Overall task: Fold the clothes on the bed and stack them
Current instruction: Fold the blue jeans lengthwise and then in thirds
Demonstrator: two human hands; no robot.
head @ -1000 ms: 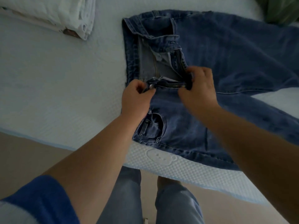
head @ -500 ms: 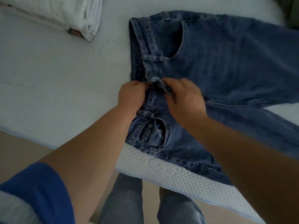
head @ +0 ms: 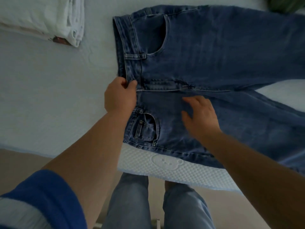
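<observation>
A pair of blue jeans (head: 206,52) lies flat on the white bed (head: 49,96), front side up, waistband to the left and legs running off to the right. The fly is closed. My left hand (head: 120,96) pinches the waistband at its middle, by the fly. My right hand (head: 200,113) hovers with spread fingers over the near thigh, just right of the front pocket; whether it touches the denim I cannot tell.
A stack of folded white cloth (head: 49,19) sits at the bed's far left. Something green (head: 287,4) shows at the top right corner. The mattress edge (head: 165,164) runs along the front, with my legs below it.
The open fly has been brought shut and the waist laid flat. My right hand let go of the fly and moved right over the thigh. My left hand stays at the waistband.
</observation>
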